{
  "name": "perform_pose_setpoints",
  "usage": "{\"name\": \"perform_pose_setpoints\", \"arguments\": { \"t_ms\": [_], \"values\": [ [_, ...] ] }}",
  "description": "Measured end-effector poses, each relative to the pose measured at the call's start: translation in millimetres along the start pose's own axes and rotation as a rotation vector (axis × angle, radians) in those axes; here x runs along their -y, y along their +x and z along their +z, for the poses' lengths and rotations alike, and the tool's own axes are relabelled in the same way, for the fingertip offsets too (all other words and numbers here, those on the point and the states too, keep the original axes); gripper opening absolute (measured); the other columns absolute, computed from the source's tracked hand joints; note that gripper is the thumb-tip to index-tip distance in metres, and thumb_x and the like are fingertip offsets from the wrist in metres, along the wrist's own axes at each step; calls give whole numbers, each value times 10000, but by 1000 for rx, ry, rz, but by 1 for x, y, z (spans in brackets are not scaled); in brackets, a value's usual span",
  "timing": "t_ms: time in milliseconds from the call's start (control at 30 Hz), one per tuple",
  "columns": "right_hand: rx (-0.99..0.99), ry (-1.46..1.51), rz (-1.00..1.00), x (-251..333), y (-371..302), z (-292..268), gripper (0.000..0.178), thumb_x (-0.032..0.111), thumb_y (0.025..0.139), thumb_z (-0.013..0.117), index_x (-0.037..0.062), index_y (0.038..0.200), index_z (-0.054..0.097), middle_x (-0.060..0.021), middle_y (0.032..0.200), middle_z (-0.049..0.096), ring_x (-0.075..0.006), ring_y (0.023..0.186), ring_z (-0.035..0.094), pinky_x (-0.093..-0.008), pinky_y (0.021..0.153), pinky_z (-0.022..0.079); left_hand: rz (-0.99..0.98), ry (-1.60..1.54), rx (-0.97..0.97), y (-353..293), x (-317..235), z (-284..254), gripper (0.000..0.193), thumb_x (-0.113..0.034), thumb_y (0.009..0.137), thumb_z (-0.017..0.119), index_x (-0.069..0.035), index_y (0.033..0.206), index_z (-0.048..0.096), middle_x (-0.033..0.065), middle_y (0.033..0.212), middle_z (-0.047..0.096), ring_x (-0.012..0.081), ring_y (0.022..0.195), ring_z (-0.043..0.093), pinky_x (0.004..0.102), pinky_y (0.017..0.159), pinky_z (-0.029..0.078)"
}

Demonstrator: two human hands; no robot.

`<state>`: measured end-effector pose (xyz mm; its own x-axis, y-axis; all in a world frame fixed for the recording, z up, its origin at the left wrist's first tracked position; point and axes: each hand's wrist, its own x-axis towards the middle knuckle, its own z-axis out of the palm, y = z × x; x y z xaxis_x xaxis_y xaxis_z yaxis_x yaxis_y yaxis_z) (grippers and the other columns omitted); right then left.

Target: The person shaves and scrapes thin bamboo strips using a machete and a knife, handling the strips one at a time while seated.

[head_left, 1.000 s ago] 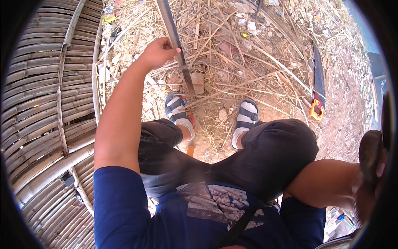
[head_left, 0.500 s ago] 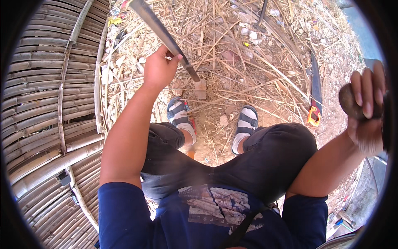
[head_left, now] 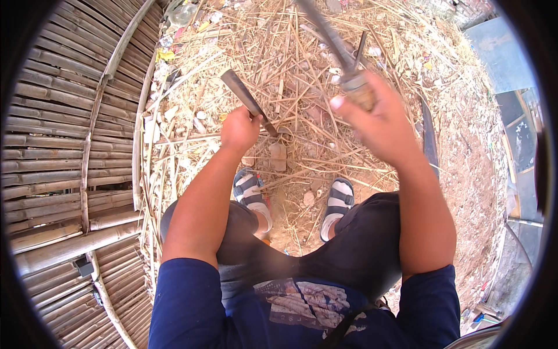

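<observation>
My left hand (head_left: 239, 129) pinches a dark brown, flat, tapering strip (head_left: 243, 95) whose exact kind I cannot make out. It leans up and to the left, its narrow lower end close to a small pale brown block (head_left: 278, 157) on the ground; whether they touch I cannot tell. In front and to the right, my right hand (head_left: 381, 119) is wrapped round the wooden handle of a long-bladed knife (head_left: 328, 32). The blade points up and slightly left, smeared by motion and cut off by the upper edge. It is apart from the strip.
A handsaw (head_left: 429, 135) lies to the right, its handle hidden by my right arm. Dry straw and split sticks (head_left: 308, 64) cover the ground. A dark upright rod (head_left: 361, 47) stands ahead. At left is a bamboo slat wall (head_left: 55, 157). My sandalled feet (head_left: 251, 189) flank the bare soil.
My right hand has swung from the far right edge inward to the front with the knife. The strip in my left hand appears shorter and lower, and the whole view has shifted.
</observation>
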<state>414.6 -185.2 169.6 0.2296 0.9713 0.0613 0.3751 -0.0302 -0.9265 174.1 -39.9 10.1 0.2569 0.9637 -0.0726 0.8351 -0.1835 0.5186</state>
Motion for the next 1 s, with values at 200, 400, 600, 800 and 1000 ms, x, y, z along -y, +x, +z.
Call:
{"name": "perform_pose_setpoints", "arguments": {
  "t_ms": [200, 400, 600, 800, 1000],
  "values": [
    [221, -119, 35, 11, 2, 31, 404, 262, 889, 762, -18, 1149, 630, -152, 928, 696, -225, 855, 657, -386, 783, 508, 54, 9, -38, -5, -3, -3, 164, -219, 902, 708, -69, 969, 701, 177, 943, 718, 389, 893, 696, 488, 804, 553],
    [303, -46, -8, 19, -1, 46, 489, 277, 923, 755, -31, 1269, 596, -121, 1076, 693, -174, 1004, 620, -352, 919, 488, -4, -1, -21, -3, 1, -5, 181, -226, 904, 707, -68, 991, 691, 174, 963, 715, 378, 915, 695, 487, 816, 551],
    [287, -86, -58, 19, -5, 55, 446, 280, 886, 747, -22, 1192, 628, -194, 1002, 694, -283, 932, 665, -405, 849, 504, 24, 22, -37, 4, 10, 5, 211, -246, 912, 695, -53, 996, 680, 176, 975, 709, 381, 915, 691, 493, 813, 550],
    [336, -113, -6, 11, -4, 56, 409, 274, 883, 750, -13, 1150, 634, -184, 971, 686, -273, 911, 661, -404, 825, 504, 65, 1, -34, 1, 5, 4, 192, -223, 917, 677, -61, 1019, 670, 175, 959, 698, 385, 912, 688, 495, 815, 552],
    [368, -138, 84, 41, -14, 49, 520, 256, 914, 754, -27, 1312, 574, -158, 1108, 691, -221, 1032, 639, -373, 943, 488, 57, -20, -33, 2, 8, 5, 178, -209, 913, 677, -66, 1020, 668, 174, 968, 699, 382, 919, 690, 493, 818, 557]
  ]
}}
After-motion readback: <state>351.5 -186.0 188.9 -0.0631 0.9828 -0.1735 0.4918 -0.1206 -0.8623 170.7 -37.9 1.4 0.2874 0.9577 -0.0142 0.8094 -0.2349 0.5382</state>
